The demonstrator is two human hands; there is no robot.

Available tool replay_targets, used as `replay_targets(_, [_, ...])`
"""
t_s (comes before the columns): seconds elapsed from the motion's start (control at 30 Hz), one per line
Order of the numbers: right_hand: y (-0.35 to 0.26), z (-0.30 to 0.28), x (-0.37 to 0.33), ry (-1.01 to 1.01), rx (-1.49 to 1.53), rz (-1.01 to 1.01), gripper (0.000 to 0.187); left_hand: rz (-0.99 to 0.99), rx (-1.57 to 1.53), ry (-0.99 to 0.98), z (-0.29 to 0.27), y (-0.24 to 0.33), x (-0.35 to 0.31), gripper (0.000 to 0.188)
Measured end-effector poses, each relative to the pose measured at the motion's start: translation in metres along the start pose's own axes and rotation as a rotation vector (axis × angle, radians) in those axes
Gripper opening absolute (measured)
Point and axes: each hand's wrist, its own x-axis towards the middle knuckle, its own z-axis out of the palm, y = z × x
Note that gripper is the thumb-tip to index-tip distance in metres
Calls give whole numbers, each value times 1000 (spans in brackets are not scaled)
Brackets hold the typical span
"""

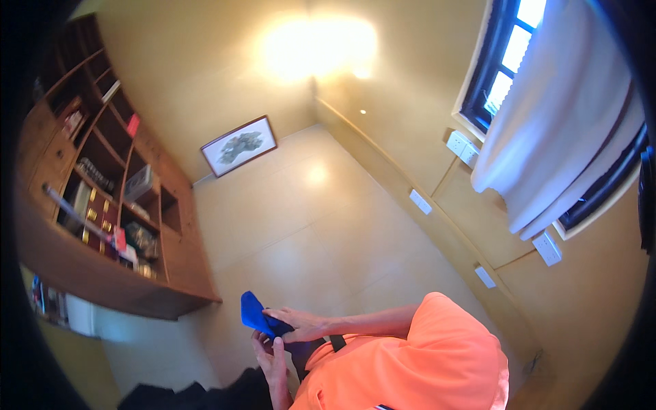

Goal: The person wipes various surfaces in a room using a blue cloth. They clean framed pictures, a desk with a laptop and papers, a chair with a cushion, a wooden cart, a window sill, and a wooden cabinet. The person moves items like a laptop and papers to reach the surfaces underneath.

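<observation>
A bright blue piece of what looks like folded cloth (253,311) is held in front of my body, low in the view. Its pointed, flat end sticks out up and to the left, past my fingers. My right hand (301,324) comes in from the right and lies over the darker lower part, fingers closed on it. Beneath it, my left hand (273,362) reaches up from the lower edge, with fingers and thumb pinching the cloth's lower end. The part between my hands is mostly hidden.
A wooden shelf unit (184,260) with boxes and small items stands at the left. A framed picture (239,145) leans against the far wall. White outlets (420,201) line the right wall. A pale curtain (547,123) hangs by the window.
</observation>
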Motion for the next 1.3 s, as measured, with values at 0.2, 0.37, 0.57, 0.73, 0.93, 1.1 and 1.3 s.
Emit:
replay_targets(0.2, [27, -35, 57, 201, -38, 97, 83, -198, -166, -222, -7, -6, 122, 68])
replay_targets(0.37, [21, -65, 59, 547, -103, 162, 77, -283, -122, -509, 23, 2, 206, 51])
replay_targets(0.57, [20, -92, 17, 898, 414, 341, 74, -359, -112, -815, 83, 4, 256, 32])
replay_targets(0.73, [50, -94, -17, 1244, -84, 292, 89, -146, 40, -892, 154, 1, 247, 30])
replay_targets(0.93, [68, -132, -114, 1491, 95, 255, 82, -24, 265, -1185, 274, -1, 210, 31])
replay_targets(1.1, [85, -141, -233, 1850, 499, 328, 64, 170, 432, -1690, 397, 16, 163, 34])
replay_targets(1.3, [92, -97, -333, 2235, 1065, -244, 57, 1343, 404, -1828, 577, 62, 100, 50])
